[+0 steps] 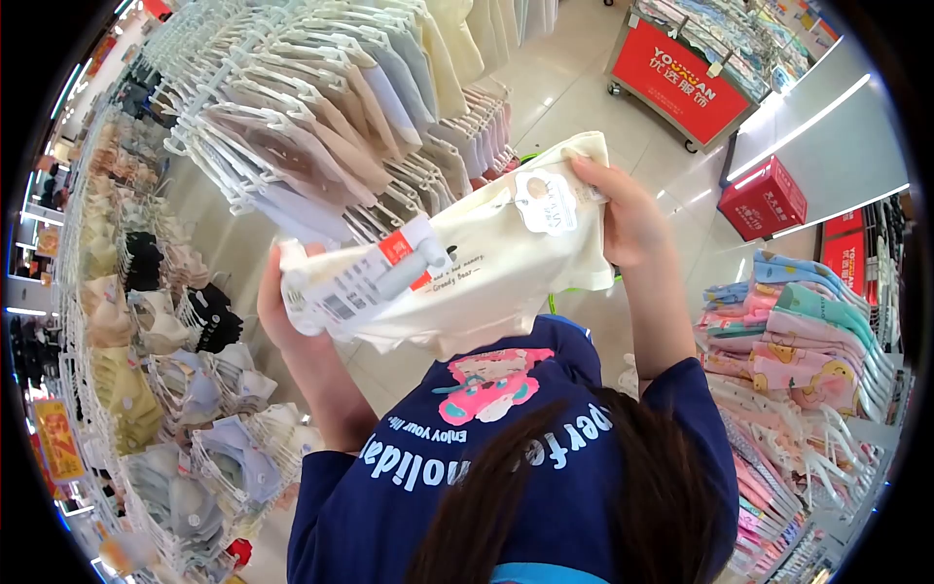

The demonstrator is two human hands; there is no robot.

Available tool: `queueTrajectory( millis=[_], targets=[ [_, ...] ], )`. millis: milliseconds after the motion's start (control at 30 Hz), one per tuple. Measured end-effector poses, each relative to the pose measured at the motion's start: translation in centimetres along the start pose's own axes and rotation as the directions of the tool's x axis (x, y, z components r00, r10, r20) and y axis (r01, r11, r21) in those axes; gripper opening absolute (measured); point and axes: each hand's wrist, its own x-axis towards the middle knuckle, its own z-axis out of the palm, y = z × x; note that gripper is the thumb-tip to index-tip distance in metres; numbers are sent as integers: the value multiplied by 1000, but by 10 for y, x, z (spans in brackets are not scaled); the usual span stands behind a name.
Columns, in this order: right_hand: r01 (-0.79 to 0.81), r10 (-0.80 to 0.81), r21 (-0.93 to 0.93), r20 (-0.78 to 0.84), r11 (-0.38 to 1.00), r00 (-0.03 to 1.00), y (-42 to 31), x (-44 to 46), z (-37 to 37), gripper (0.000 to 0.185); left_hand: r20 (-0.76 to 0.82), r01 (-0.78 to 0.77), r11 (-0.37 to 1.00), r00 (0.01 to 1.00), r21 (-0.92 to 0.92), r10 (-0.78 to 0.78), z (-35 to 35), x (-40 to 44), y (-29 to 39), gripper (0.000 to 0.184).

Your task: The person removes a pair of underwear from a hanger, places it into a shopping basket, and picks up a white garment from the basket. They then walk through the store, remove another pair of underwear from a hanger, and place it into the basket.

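Both hands stretch a cream garment (457, 292) out in front of my chest. It has a small dark print reading "Greedy Bear", and its exact kind is unclear. My left hand (284, 304) is closed on its left end, with the fingers partly hidden by cloth and tags. My right hand (628, 209) grips the upper right corner, thumb on the front and fingers behind. A white and red price tag with a barcode (355, 287) hangs near my left hand. Beside my right thumb lies a white scalloped label (547, 201).
A rack of pale clothes on white hangers (311, 117) stands ahead. Bras hang along a wire display (161, 321) to the left. Folded and hanging printed clothes (798, 336) fill the right. A red-fronted bin (681, 83) and a red box (762, 198) are farther off.
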Motion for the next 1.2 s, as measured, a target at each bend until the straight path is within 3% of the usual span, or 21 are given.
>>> queueTrajectory(
  millis=[67,133,233,333,467,600,700,767,833,900,933,1000,1033,1100,1133,1200],
  targets=[
    [-54,47,78,99,995,994,2,4,-5,31,69,65,990,996,-128,-57,-8,7,-6,40],
    [-68,56,145,85,987,995,4,7,-7,32,115,123,953,989,-276,-94,-10,14,-14,48],
    [-57,59,179,-8,982,998,7,10,-11,33,151,194,938,976,-286,-156,5,10,-23,44],
    [-93,112,211,-80,973,990,13,19,-35,33,-56,84,990,994,-114,-91,-5,6,-38,37],
    [-187,228,183,-236,965,945,51,41,-100,42,-328,205,955,936,217,-127,-46,9,-66,21],
    [-258,294,163,-262,952,919,74,28,-124,41,-327,210,846,944,491,-44,-53,-2,-87,26],
    [-225,236,71,-328,972,915,89,17,-155,40,-237,231,746,966,624,-101,-49,-8,-97,27],
    [-156,100,-116,-387,981,916,109,6,-181,29,-203,220,657,974,721,-102,-49,-7,-105,26],
    [-262,106,-280,-472,924,875,132,-14,-220,26,-165,202,557,979,806,-117,-50,-6,-115,24],
    [-380,15,-492,-597,783,802,166,-46,-270,29,-40,55,212,997,976,-73,-54,-2,-124,22],
    [-470,-71,-634,-638,615,767,194,-70,-313,32,35,-33,29,997,999,-64,-55,0,-128,20],
    [-641,-239,-729,-684,239,689,258,-135,-387,43,62,-74,-99,990,992,-124,-59,1,-137,19],
    [-734,-215,-679,-720,19,660,284,-170,-398,51,74,-99,-166,986,981,-150,-63,1,-139,19],
    [-833,-35,-505,-850,-226,525,348,-234,-415,72,50,-90,-200,979,976,-197,-76,-2,-144,20],
    [-819,82,-501,-862,-278,500,375,-264,-418,78,34,-88,-234,973,968,-226,-80,-2,-144,20],
    [-851,132,-390,-921,-352,367,407,-302,-396,83,-15,-69,-294,962,953,-274,-93,-3,-146,21]
  ],
)
